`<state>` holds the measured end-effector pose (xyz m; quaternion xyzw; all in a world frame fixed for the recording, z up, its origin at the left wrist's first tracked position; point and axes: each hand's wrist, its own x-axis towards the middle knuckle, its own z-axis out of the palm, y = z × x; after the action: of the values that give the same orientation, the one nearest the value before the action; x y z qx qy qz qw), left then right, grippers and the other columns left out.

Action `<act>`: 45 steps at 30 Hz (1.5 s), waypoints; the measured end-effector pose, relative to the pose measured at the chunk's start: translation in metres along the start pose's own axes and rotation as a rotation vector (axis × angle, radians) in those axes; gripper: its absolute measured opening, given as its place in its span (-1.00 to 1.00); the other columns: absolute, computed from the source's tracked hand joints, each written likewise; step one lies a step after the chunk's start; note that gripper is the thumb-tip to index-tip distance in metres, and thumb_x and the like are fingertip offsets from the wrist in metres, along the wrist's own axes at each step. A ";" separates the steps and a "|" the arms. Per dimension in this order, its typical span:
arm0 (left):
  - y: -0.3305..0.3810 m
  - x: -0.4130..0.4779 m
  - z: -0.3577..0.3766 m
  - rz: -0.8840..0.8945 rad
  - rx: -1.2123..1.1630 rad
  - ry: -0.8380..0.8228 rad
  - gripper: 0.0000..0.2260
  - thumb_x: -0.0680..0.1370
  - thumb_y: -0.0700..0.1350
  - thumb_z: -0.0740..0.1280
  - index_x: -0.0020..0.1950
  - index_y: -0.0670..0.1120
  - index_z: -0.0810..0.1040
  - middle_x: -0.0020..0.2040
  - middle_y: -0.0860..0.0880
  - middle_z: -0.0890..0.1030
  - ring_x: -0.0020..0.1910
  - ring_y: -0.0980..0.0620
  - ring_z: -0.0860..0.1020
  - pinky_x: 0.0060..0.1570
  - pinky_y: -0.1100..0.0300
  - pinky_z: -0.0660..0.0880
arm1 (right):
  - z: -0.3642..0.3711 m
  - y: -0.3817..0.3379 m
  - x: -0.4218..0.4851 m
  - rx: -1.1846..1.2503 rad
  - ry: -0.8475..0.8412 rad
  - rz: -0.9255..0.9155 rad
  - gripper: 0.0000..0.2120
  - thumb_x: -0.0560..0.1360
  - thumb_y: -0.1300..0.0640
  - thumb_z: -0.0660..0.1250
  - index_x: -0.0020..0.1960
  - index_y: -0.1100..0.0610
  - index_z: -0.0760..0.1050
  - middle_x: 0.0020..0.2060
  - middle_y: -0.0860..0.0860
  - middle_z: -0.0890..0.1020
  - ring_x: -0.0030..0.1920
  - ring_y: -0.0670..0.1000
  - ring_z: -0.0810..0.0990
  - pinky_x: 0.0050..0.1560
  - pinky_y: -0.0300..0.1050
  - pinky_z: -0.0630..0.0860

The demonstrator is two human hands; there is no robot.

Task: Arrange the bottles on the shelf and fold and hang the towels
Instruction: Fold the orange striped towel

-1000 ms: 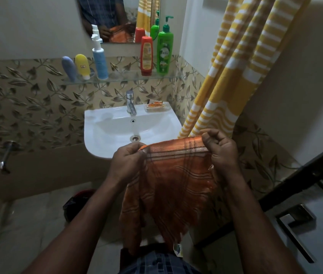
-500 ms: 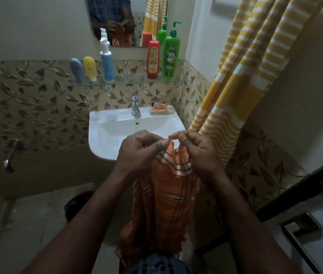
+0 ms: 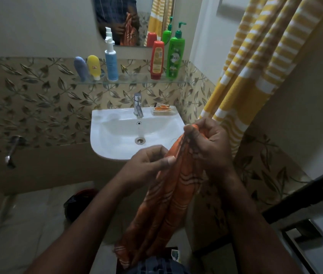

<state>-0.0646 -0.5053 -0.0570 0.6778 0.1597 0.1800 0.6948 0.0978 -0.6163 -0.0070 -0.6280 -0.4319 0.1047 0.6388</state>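
Observation:
An orange striped towel (image 3: 168,204) hangs folded lengthwise in front of me, below the sink. My right hand (image 3: 209,143) grips its top corners, bunched together. My left hand (image 3: 148,165) pinches the towel's left edge a little lower. On the glass shelf (image 3: 133,81) stand several bottles: a blue tube (image 3: 80,68), a yellow tube (image 3: 93,66), a white-and-blue pump bottle (image 3: 110,60), a red bottle (image 3: 157,59) and a green pump bottle (image 3: 175,54). A yellow-and-white striped towel (image 3: 255,62) hangs at the right.
A white sink (image 3: 117,133) with a tap (image 3: 138,104) and a soap dish (image 3: 162,110) sits under the shelf. A mirror (image 3: 129,20) hangs above. A wall tap (image 3: 11,153) juts out at the left. A dark door frame (image 3: 303,194) is at the right.
The towel was held spread wide; my hands came together and joined its top corners. Now my right hand holds both corners, higher and to the right, while my left hand has slid down the edge.

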 end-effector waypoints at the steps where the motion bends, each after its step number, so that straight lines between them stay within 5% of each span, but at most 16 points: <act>1: -0.010 -0.002 0.000 -0.022 -0.017 -0.029 -0.75 0.57 -0.05 0.49 0.02 -0.23 0.59 -0.13 -0.13 0.64 -0.23 0.04 0.60 -0.25 0.27 0.52 | -0.006 -0.002 0.005 0.036 0.077 -0.015 -0.72 0.54 -0.01 0.45 -0.15 0.19 0.51 -0.33 0.07 0.56 -0.31 0.00 0.51 -0.28 -0.06 0.48; 4: -0.033 -0.008 -0.002 -0.043 -0.074 -0.031 -0.81 0.54 -0.02 0.47 -0.03 -0.14 0.63 -0.11 -0.10 0.64 -0.16 -0.01 0.57 -0.17 0.18 0.51 | -0.025 0.004 0.020 0.123 0.293 0.004 -0.67 0.54 -0.06 0.45 -0.11 0.20 0.50 -0.33 0.07 0.53 -0.32 0.01 0.47 -0.28 -0.07 0.44; 6: -0.031 -0.007 -0.006 -0.012 -0.080 0.092 -0.87 0.55 -0.05 0.44 -0.08 -0.10 0.64 -0.15 -0.06 0.65 -0.17 0.01 0.58 -0.15 0.15 0.52 | -0.037 0.015 0.026 -0.072 0.289 0.033 -0.65 0.54 -0.09 0.45 -0.12 0.20 0.51 -0.32 0.03 0.54 -0.33 -0.03 0.47 -0.26 -0.11 0.43; 9: -0.011 -0.002 -0.015 0.107 0.089 0.340 -0.93 0.55 -0.07 0.43 -0.08 -0.02 0.69 -0.16 0.01 0.71 -0.17 0.05 0.66 -0.10 0.05 0.58 | -0.045 0.021 0.021 -0.512 0.071 0.099 -0.74 0.46 -0.15 0.55 -0.08 -0.01 0.57 -0.25 -0.15 0.58 -0.24 -0.13 0.54 -0.18 -0.16 0.41; 12: 0.016 0.001 -0.015 0.159 0.381 0.262 -0.85 0.54 0.07 0.43 0.02 0.05 0.73 -0.09 0.00 0.75 -0.08 -0.03 0.72 0.01 -0.16 0.66 | -0.029 0.013 0.006 -0.490 -0.263 0.137 -0.40 0.28 -0.31 0.59 0.23 -0.10 0.59 -0.02 -0.13 0.64 -0.01 -0.16 0.61 -0.03 -0.20 0.54; 15: 0.036 0.005 0.000 0.199 0.406 0.134 -0.85 0.58 0.02 0.45 0.08 0.01 0.73 -0.06 -0.01 0.76 -0.05 -0.03 0.73 0.03 -0.19 0.66 | -0.003 0.010 -0.005 -0.434 -0.474 0.037 -0.65 0.36 -0.26 0.52 -0.03 -0.03 0.62 -0.22 -0.14 0.63 -0.17 -0.18 0.59 -0.16 -0.11 0.52; 18: 0.041 0.009 0.004 0.185 0.196 0.166 -0.84 0.59 0.06 0.44 0.07 0.01 0.67 -0.09 -0.14 0.71 -0.13 -0.22 0.67 -0.11 -0.17 0.60 | -0.002 0.007 -0.001 -0.359 -0.314 -0.067 -0.73 0.45 -0.15 0.50 -0.19 0.04 0.56 -0.34 -0.13 0.58 -0.30 -0.18 0.52 -0.27 -0.05 0.46; 21: 0.020 0.006 -0.002 -0.012 0.069 0.068 -0.69 0.56 0.11 0.45 0.12 -0.09 0.59 -0.09 -0.16 0.66 -0.15 -0.14 0.63 -0.14 0.01 0.52 | -0.020 0.007 0.010 -0.317 -0.069 -0.069 -0.78 0.50 -0.09 0.51 -0.20 -0.02 0.56 -0.33 -0.12 0.60 -0.30 -0.05 0.58 -0.27 0.00 0.55; 24: -0.014 -0.002 0.006 -0.102 0.156 -0.131 -0.60 0.55 0.09 0.46 0.17 -0.22 0.62 0.03 -0.29 0.70 -0.05 -0.22 0.68 -0.02 -0.17 0.61 | -0.037 0.007 0.025 -0.155 0.211 -0.011 -0.71 0.47 -0.24 0.50 -0.20 -0.06 0.54 -0.29 0.06 0.65 -0.30 0.17 0.61 -0.26 0.14 0.62; 27: -0.031 -0.005 0.018 -0.060 0.100 0.002 -0.71 0.59 0.01 0.40 0.03 -0.24 0.65 -0.17 -0.16 0.68 -0.17 0.03 0.62 -0.14 0.00 0.56 | -0.049 0.008 0.030 -0.153 0.341 0.007 -0.72 0.50 -0.15 0.51 -0.19 -0.01 0.52 -0.32 -0.07 0.61 -0.33 -0.08 0.55 -0.28 -0.09 0.50; 29: -0.026 -0.001 0.015 -0.029 -0.011 0.193 -0.85 0.62 -0.09 0.37 -0.08 -0.11 0.66 -0.26 0.02 0.65 -0.28 0.12 0.58 -0.20 0.13 0.49 | -0.055 0.017 0.029 -0.380 0.267 0.056 -0.77 0.50 -0.11 0.52 -0.12 0.02 0.57 -0.26 -0.11 0.64 -0.27 -0.12 0.59 -0.23 -0.12 0.52; 31: -0.017 0.003 0.005 0.025 0.041 0.286 -0.87 0.61 -0.04 0.37 -0.05 0.00 0.71 -0.14 0.01 0.72 -0.14 0.04 0.68 -0.05 0.02 0.60 | -0.052 0.024 0.022 -0.482 0.084 0.149 -0.72 0.45 -0.08 0.58 0.07 -0.01 0.62 -0.07 -0.06 0.70 -0.09 -0.08 0.66 -0.10 -0.14 0.59; 34: 0.001 0.009 0.004 0.106 0.253 0.243 -0.85 0.61 0.01 0.39 0.04 0.02 0.73 -0.04 -0.04 0.75 -0.02 -0.06 0.72 0.06 -0.18 0.66 | -0.027 0.025 0.004 -0.412 -0.282 0.139 -0.54 0.40 -0.09 0.61 0.26 -0.09 0.60 0.09 -0.08 0.70 0.07 -0.09 0.66 0.08 -0.19 0.59; 36: 0.011 0.013 0.011 0.145 0.308 0.222 -0.82 0.58 0.04 0.40 0.05 -0.01 0.73 -0.07 -0.02 0.75 -0.06 -0.03 0.73 0.02 -0.16 0.67 | -0.010 0.026 -0.005 -0.428 -0.407 0.058 -0.65 0.42 -0.10 0.57 0.17 -0.05 0.66 -0.02 -0.13 0.71 -0.01 -0.15 0.65 0.04 -0.12 0.60; 40: 0.014 0.018 0.015 0.129 0.108 0.248 -0.83 0.58 0.03 0.47 0.08 -0.03 0.66 -0.20 -0.15 0.66 -0.21 -0.11 0.65 -0.16 -0.03 0.58 | -0.013 0.024 -0.002 -0.400 -0.187 -0.008 -0.77 0.47 -0.07 0.54 -0.20 0.04 0.59 -0.37 -0.10 0.59 -0.33 -0.13 0.53 -0.28 -0.07 0.47; 45: -0.008 0.012 0.021 -0.009 0.095 0.065 -0.75 0.52 -0.01 0.51 0.03 -0.17 0.62 -0.07 -0.21 0.70 -0.11 -0.13 0.66 -0.03 -0.06 0.60 | -0.037 0.019 0.020 -0.258 0.260 0.019 -0.70 0.45 -0.19 0.47 -0.22 0.01 0.53 -0.34 0.05 0.64 -0.30 0.07 0.64 -0.28 -0.02 0.57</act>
<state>-0.0436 -0.5187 -0.0642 0.7030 0.1935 0.1909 0.6572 0.1432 -0.6259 -0.0095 -0.7171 -0.3497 -0.0278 0.6023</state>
